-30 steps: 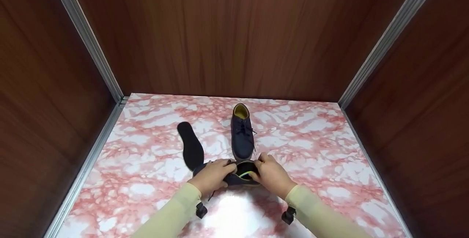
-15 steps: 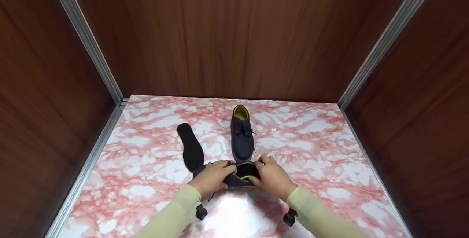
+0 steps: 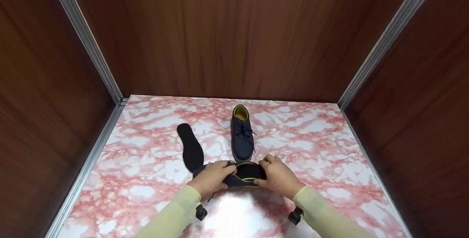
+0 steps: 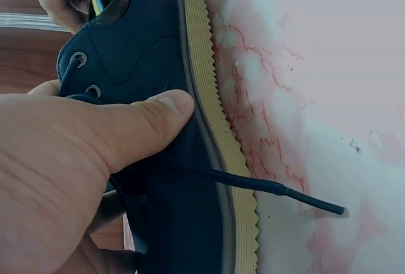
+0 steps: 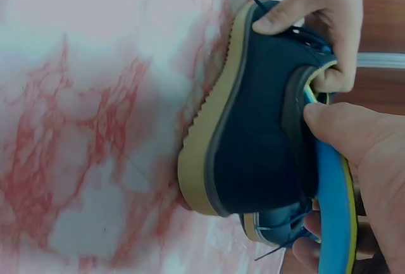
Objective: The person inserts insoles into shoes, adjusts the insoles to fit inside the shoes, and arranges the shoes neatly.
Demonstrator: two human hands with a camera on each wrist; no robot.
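A navy lace-up shoe with a cream ridged sole stands crosswise in front of me, toe to the left. My left hand grips it over the laces, thumb on the near side in the left wrist view. At the heel end, my right hand pinches an insole, blue below with a yellow edge and dark on top. The front of this insole sits in the shoe opening; its heel end sticks out above the collar. How far it reaches inside is hidden.
Another navy shoe with a yellow lining stands just beyond, toe towards me. A black insole lies flat to its left. Dark wood-patterned panels rise behind and beside the red-and-white marbled table.
My right hand has shifted slightly right, away from my left hand, and more of the dark insole top shows at the shoe opening. My left hand and the other shoe keep their places.
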